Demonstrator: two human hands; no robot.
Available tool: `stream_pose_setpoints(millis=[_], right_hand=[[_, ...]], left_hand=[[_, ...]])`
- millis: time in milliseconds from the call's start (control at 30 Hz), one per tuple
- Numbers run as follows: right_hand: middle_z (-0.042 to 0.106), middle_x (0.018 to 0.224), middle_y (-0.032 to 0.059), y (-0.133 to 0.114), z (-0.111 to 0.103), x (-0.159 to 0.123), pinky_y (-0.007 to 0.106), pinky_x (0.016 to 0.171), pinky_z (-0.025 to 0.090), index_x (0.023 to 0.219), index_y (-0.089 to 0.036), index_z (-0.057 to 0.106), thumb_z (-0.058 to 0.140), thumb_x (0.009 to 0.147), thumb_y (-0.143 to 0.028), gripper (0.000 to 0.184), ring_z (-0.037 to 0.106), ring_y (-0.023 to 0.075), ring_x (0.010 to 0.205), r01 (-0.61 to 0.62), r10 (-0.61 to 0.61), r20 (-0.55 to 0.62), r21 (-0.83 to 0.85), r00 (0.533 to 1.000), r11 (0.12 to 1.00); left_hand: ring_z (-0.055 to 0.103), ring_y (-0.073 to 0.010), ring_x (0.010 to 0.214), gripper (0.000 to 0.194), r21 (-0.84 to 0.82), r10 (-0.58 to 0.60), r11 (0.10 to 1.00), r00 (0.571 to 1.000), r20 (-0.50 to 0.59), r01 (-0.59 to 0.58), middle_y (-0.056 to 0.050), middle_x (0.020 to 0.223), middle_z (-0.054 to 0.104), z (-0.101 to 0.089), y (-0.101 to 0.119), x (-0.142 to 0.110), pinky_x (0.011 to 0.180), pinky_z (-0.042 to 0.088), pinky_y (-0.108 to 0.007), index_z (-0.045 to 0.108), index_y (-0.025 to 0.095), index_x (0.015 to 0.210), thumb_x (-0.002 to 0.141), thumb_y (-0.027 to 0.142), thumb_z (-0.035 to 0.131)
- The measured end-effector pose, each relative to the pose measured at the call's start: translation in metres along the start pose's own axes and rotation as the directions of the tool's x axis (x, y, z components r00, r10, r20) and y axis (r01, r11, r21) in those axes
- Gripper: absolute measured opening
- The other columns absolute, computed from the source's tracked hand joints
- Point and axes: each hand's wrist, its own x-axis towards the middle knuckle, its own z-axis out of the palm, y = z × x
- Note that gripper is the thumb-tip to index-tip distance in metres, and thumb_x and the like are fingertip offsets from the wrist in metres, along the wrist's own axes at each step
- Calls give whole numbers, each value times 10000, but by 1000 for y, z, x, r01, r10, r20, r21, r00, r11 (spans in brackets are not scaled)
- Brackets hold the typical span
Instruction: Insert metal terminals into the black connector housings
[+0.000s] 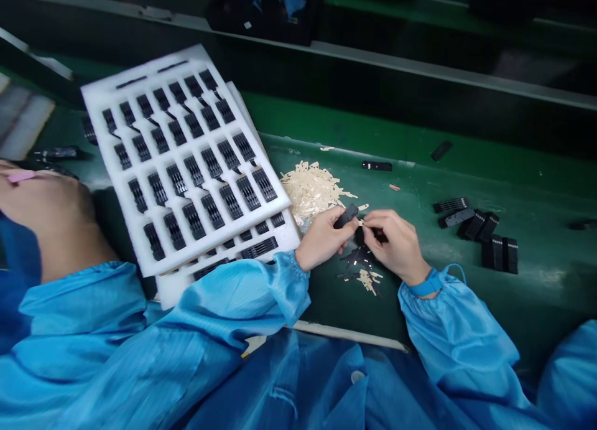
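A small black rectangular plastic part (346, 216) is gripped between the thumb and fingers of my left hand (321, 238). My right hand (393, 238) is closed in a pinch at the end of that part, with a tiny cream-coloured flat piece (360, 223) at its fingertips. Just beyond my left hand lies a heap of similar cream flat pieces (311, 187). Below the hands are scattered thin black pieces (359, 256) and a few loose cream strips (368, 282). My fingers partly hide the black part.
To the left, a white foam tray (105, 94) full of black parts lies on another foam tray (293, 232). Black blocks (471, 224) cluster at right on the green bench (550, 305). Another person's arm (60, 218) is at far left. One black part (377, 166) lies behind my hands.
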Motion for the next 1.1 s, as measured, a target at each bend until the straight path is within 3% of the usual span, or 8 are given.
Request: stream_pose_setpoints(millis=[133,233,367,567,867,933,1033,1100], right_hand=[[651,1109,81,-2,-8,8,307,625,484,1132,-225,635,622,950,-255,186,568,139,701,-302,279,128,232,952,924],[647,902,42,-1,-8,10,302,618,459,925,-218,677,604,968,-292,113,568,149,705,-386,340,204,271,918,882],[640,826,30,-4,-4,8,302,605,464,886,-214,681,642,939,-324,128,573,152,682,-490,421,259,338,869,804],[639,829,33,-14,-1,8,289,536,418,860,-214,672,652,919,-322,125,514,130,610,-462,427,178,370,887,806],[606,780,15,-14,-2,10,276,513,375,816,-205,667,647,898,-258,100,466,110,567,-458,428,166,368,889,809],[606,770,16,-11,-2,9,274,521,387,807,-206,658,644,894,-266,106,488,118,584,-473,452,153,402,879,784],[603,750,19,-6,-3,9,270,537,404,801,-214,638,639,893,-301,126,521,141,636,-505,527,78,435,846,745],[600,742,17,-3,-4,9,270,545,404,804,-217,634,640,891,-309,126,526,147,654,-516,553,52,441,831,734]], left_hand=[[476,-71,399,236,129,46,991,998,-51,-39,82,505,494,-2,-2,1,411,340,-193,505,194,752,874,356,627],[476,-76,403,270,116,42,993,996,-78,-32,75,507,493,-2,-3,2,416,352,-200,492,198,728,881,381,617],[476,-95,410,241,78,21,997,992,-128,-11,69,510,498,-1,-5,3,421,364,-214,517,207,776,905,398,587],[479,-104,571,248,286,246,938,959,-141,-198,47,604,493,-1,-13,3,542,358,-219,554,194,755,900,387,611],[437,-90,578,212,436,361,852,928,-88,-290,59,584,428,-1,-12,-2,580,324,-229,504,191,682,855,251,612],[454,-91,568,213,395,346,880,926,-151,-265,58,584,453,-1,-13,0,566,337,-226,498,196,701,866,271,610],[465,-92,466,254,178,192,973,944,-267,-148,68,537,471,-1,-12,3,486,356,-225,496,212,769,933,395,560],[457,-91,391,309,78,106,993,960,-258,-88,79,499,448,-1,-11,3,425,346,-226,483,216,766,945,459,547]])
